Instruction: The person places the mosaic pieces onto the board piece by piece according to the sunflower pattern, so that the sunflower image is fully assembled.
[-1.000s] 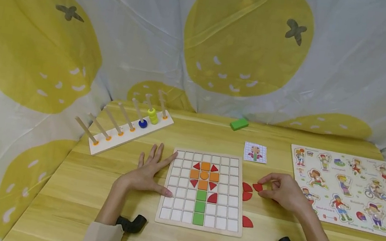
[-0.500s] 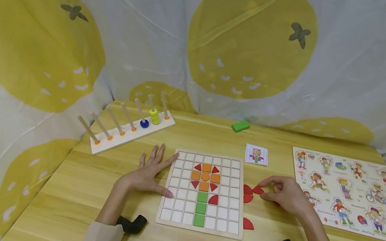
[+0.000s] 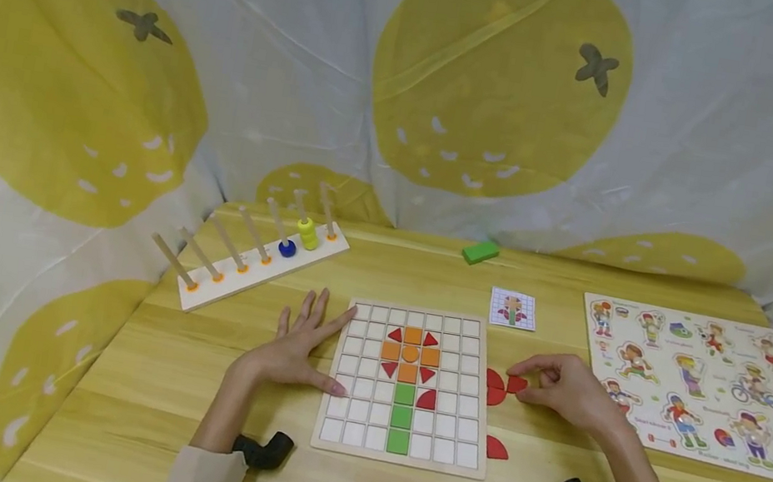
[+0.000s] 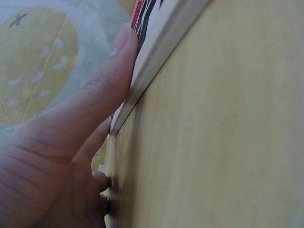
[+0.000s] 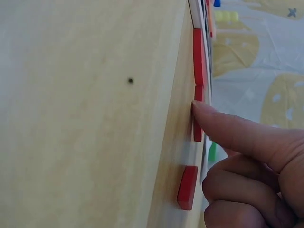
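Note:
A white grid board [image 3: 398, 457] lies on the table with orange, red and green tiles in its cells. My left hand [image 3: 293, 353] is spread at the board's left side; its thumb rests on the frame there, as the left wrist view [image 4: 102, 78] also shows. My right hand [image 3: 567, 392] pinches a red quarter-circle tile [image 3: 516, 385] between thumb and forefinger, right of the board. In the right wrist view the thumb [image 5: 228, 126] is against this tile [image 5: 198, 130]. Two red quarter-circles [image 3: 494, 395] lie beside the board's right edge, another red one [image 3: 497, 448] lower down.
A small pattern card [image 3: 514, 309] and a green block [image 3: 480, 252] lie behind the board. To the left stands a peg rack [image 3: 261, 267] with blue and yellow beads. A picture puzzle board [image 3: 704, 392] lies to the right. Below my right fingers is another red piece [image 5: 188, 187].
The red quarter-circle in my right fingers has turned, and sits slightly nearer to me. My left hand stays at the board's edge. The head view shifts a little.

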Motion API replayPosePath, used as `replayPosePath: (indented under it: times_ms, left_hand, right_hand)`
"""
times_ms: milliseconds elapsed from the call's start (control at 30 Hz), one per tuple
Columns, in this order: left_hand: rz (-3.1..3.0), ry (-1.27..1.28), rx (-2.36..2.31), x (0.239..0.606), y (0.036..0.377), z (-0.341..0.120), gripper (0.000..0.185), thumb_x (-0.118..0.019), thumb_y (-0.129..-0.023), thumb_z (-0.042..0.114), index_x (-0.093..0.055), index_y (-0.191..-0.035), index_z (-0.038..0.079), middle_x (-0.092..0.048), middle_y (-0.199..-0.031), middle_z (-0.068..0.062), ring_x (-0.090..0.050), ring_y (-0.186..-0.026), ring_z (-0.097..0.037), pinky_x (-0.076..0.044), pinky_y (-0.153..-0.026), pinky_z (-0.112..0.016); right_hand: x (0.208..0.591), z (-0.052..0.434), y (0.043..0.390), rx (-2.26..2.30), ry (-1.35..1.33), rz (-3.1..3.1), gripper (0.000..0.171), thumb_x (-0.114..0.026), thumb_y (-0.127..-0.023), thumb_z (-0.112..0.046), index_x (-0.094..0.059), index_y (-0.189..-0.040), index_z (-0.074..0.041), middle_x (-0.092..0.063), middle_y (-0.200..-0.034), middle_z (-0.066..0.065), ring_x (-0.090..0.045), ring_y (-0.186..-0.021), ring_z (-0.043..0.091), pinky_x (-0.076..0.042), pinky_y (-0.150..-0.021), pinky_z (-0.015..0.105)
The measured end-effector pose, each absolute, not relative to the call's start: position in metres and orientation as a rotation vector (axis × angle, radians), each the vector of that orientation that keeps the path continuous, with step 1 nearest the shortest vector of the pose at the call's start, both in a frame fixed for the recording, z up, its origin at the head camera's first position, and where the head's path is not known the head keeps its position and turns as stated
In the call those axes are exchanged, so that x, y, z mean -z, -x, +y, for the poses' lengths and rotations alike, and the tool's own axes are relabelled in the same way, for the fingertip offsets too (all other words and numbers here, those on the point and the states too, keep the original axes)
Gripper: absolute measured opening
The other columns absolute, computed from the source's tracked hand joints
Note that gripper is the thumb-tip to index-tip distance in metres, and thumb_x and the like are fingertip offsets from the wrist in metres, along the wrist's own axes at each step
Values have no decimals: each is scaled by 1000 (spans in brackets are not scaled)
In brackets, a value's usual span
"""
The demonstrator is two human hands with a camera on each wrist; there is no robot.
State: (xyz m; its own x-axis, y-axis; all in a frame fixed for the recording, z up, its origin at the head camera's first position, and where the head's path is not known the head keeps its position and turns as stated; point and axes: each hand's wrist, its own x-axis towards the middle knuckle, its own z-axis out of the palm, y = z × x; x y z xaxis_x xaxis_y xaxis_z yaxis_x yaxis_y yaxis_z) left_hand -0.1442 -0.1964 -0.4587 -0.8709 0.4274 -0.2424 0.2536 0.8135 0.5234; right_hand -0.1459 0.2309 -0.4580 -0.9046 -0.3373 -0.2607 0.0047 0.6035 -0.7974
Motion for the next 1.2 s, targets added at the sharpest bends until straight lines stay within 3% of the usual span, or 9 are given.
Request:
replayPosePath:
  times_ms: [233, 400, 533, 700, 1200]
  left_hand:
    - [2644, -524, -699, 458, 144, -197, 118, -80, -66, 59, -7, -155, 35, 24, -159, -16, 25, -146, -39, 18, -111, -67]
    - [2651, -525, -695, 458, 143, -197, 118, -80, -66, 58, -8, -155, 34, 24, -159, -17, 24, -146, -40, 17, -111, -68]
    - [2651, -523, -690, 458, 143, -197, 118, -81, -66, 58, -9, -155, 33, 23, -160, -17, 24, -146, -40, 17, -111, -68]
    - [2659, -533, -689, 459, 144, -197, 117, -80, -66, 59, -9, -155, 33, 22, -160, -17, 24, -147, -40, 16, -111, -68]
    - [2648, -528, -697, 459, 145, -197, 117, -80, -67, 58, -8, -156, 32, 24, -159, -16, 26, -146, -39, 18, -111, -68]
  right_hand:
    - [458, 228, 145, 1237, 280, 2425, 31, -81, -76, -20, -70, -103, -8, -30, -60, -2, -28, -53, 8, -27, -47, 25]
    - [457, 228, 144, 1208, 291, 2449, 26, -80, -78, -16, -72, -101, -9, -31, -58, -2, -28, -52, 8, -26, -47, 23]
    - [455, 232, 145, 1193, 277, 2458, 28, -77, -79, -8, -73, -106, -9, -28, -57, -3, -26, -51, 8, -25, -46, 22]
    - [450, 238, 147, 1148, 185, 2553, 34, -78, -79, -12, -69, -111, -9, -29, -59, -3, -27, -50, 9, -26, -44, 24]
    - [456, 231, 147, 1186, 185, 2528, 26, -81, -76, -15, -75, -101, -10, -31, -56, -3, -29, -50, 9, -25, -46, 24]
